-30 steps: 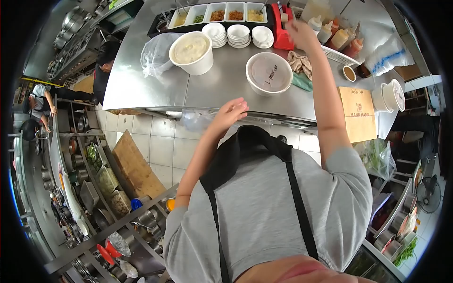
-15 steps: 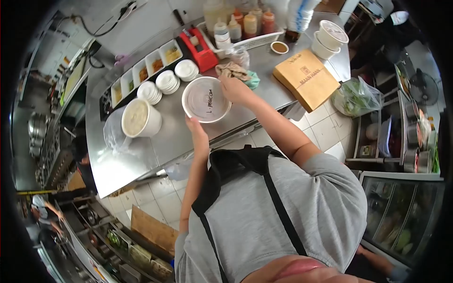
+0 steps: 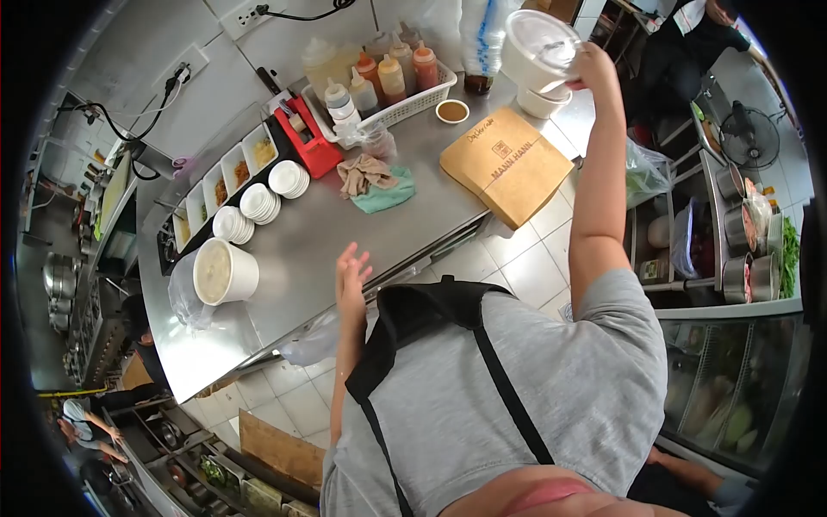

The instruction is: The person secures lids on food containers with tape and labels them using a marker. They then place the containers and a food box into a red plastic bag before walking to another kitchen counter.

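Note:
My right hand (image 3: pixel 591 67) grips the rim of a white lidded takeaway bowl (image 3: pixel 536 45) at the back right of the steel counter (image 3: pixel 301 250). The bowl is at the top of a stack of white containers (image 3: pixel 544 103); I cannot tell whether it rests on them. My left hand (image 3: pixel 351 274) is open and holds nothing, over the counter's front edge. Below the stack lies a brown paper package (image 3: pixel 506 165) with writing on it. A white tub (image 3: pixel 226 271) with pale contents stands at the left in clear plastic.
A white basket (image 3: pixel 396 108) holds several sauce bottles. Nearby are a red dispenser (image 3: pixel 312 142), stacked white lids (image 3: pixel 260 202), a cloth (image 3: pixel 366 177), a sauce cup (image 3: pixel 451 111) and a topping tray (image 3: pixel 220 189). Another person (image 3: pixel 689 52) is at the upper right.
My right hand has carried the lidded bowl from the counter's middle to the stack at the back right. My left hand has let go of it. The view has shifted.

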The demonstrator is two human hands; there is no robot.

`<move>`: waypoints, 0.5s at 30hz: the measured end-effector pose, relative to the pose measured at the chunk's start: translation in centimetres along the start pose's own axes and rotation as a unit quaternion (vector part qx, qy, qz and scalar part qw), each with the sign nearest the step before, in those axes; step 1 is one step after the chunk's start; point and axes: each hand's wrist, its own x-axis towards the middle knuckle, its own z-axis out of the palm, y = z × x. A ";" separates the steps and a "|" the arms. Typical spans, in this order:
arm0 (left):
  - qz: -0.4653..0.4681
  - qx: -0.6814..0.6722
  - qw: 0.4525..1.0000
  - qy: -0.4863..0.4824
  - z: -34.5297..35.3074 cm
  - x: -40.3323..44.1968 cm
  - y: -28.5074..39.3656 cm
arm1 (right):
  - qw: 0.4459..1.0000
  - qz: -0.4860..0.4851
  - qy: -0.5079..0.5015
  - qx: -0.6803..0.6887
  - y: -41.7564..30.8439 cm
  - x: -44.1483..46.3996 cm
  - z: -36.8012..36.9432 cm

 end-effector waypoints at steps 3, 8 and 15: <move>-0.048 0.001 0.997 0.053 0.3 -1.1 -0.6 | 0.999 0.040 0.003 -0.035 1.9 5.2 -2.3; -0.073 -0.003 0.992 0.100 2.4 -1.4 -1.0 | 0.980 0.113 -0.033 -0.163 4.1 9.3 -2.3; -0.033 0.073 0.995 0.056 6.0 -0.6 -0.9 | 0.980 0.157 -0.024 -0.121 7.0 10.4 -1.7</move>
